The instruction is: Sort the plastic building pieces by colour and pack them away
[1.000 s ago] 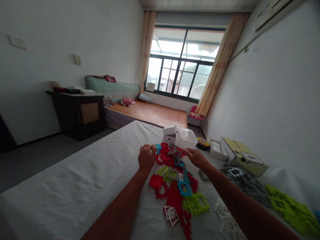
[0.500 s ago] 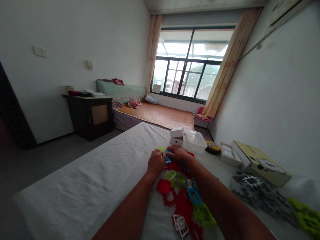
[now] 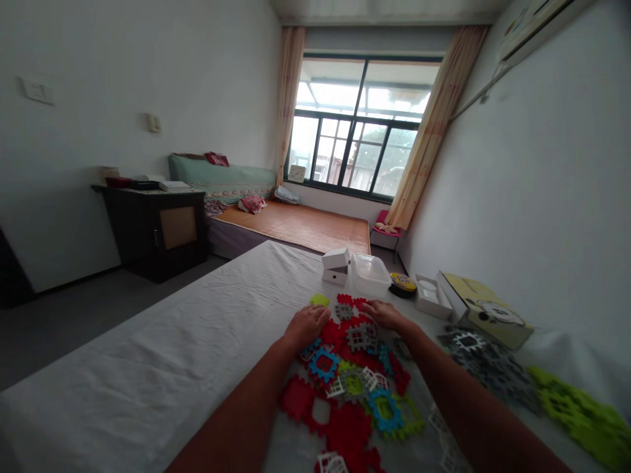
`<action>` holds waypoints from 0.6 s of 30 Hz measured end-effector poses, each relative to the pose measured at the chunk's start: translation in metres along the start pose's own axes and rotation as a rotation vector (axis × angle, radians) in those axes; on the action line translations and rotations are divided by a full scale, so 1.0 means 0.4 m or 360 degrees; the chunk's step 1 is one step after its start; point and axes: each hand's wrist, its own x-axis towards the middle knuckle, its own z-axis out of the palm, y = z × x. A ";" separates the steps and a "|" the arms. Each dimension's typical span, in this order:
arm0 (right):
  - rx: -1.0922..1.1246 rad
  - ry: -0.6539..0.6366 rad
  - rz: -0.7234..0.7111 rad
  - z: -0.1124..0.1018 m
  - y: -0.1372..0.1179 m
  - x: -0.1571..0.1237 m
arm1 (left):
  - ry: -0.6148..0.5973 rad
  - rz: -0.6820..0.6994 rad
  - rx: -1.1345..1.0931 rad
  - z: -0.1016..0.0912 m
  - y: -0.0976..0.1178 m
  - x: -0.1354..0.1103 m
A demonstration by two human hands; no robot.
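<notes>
A heap of toothed plastic building tiles lies between my arms: red tiles [image 3: 348,427], a blue frame tile [image 3: 324,363], grey window tiles [image 3: 362,337] and white window pieces [image 3: 375,379]. My left hand [image 3: 308,325] rests at the left side of the heap's far end, fingers stretched forward beside the red tiles. Across from it, my right hand [image 3: 384,313] touches the heap's right edge with fingers extended. Neither hand visibly grips a tile. A yellow-green piece [image 3: 319,299] lies just beyond my left fingertips.
A grey tile pile [image 3: 493,368] and a green tile pile [image 3: 582,420] lie to the right. Behind stand a white box [image 3: 335,266], a clear plastic container [image 3: 371,273], a round yellow-black case [image 3: 403,284] and a yellow box [image 3: 486,309]. White cloth [image 3: 197,355] covers the table.
My hands were close together over a blue tile at the far end; now they are spread apart on either side of the heap. More blue and grey tiles show. The view has turned slightly right.
</notes>
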 end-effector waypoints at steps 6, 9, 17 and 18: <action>0.0079 -0.0010 0.0026 -0.033 0.067 -0.130 | 0.0050 0.0074 -0.0121 -0.026 0.020 0.003; 0.0045 -0.0044 0.0135 -0.041 0.094 -0.197 | 0.0050 0.0096 -0.0139 -0.032 0.035 -0.001; 0.0005 0.0058 0.0086 -0.066 0.086 -0.416 | 0.0085 0.0226 -0.0052 -0.050 0.042 -0.015; -0.0035 0.0041 0.0080 -0.063 0.083 -0.458 | 0.0105 0.0216 -0.0041 -0.052 0.038 -0.015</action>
